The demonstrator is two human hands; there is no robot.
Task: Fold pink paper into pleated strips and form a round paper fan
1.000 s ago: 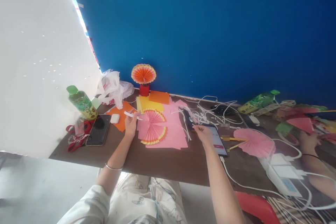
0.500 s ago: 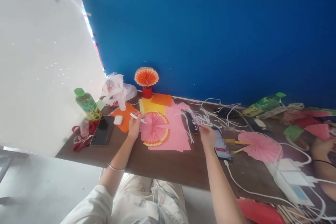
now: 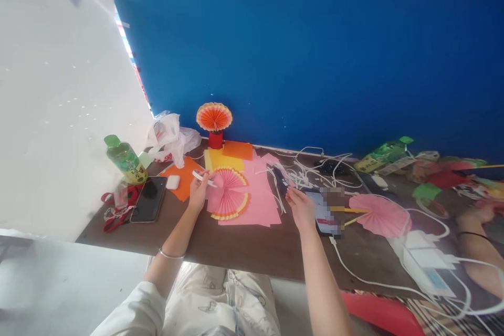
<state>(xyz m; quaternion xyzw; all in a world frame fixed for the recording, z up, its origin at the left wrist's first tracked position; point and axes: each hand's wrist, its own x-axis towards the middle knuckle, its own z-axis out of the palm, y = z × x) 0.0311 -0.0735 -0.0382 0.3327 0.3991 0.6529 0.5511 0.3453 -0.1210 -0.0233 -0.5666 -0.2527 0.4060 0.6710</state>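
Observation:
My left hand (image 3: 199, 189) is closed on a roll of white tape (image 3: 198, 175), just left of a pleated pink paper fan (image 3: 229, 197) with a yellow and orange edge. The fan lies on pink sheets (image 3: 263, 194), with a yellow sheet (image 3: 216, 158) behind. My right hand (image 3: 300, 206) hovers right of the sheets, near a dark case (image 3: 281, 179), its fingers pinched together; whether something small is between them is too small to tell. A round orange fan (image 3: 214, 116) stands upright in a red holder (image 3: 216, 140) at the back.
At the left are a green bottle (image 3: 125, 160), a dark phone (image 3: 148, 199), a red strap and a white earphone case (image 3: 172, 182). White cables, a lit phone (image 3: 321, 212), a pink fan (image 3: 381, 215) and a power strip (image 3: 427, 262) lie right, beside another person's arm (image 3: 478, 244).
The view has shifted slightly right. My right hand has moved a little left, toward the sheets. My left hand still holds the tape. The other person's hand no longer shows the pink folded paper.

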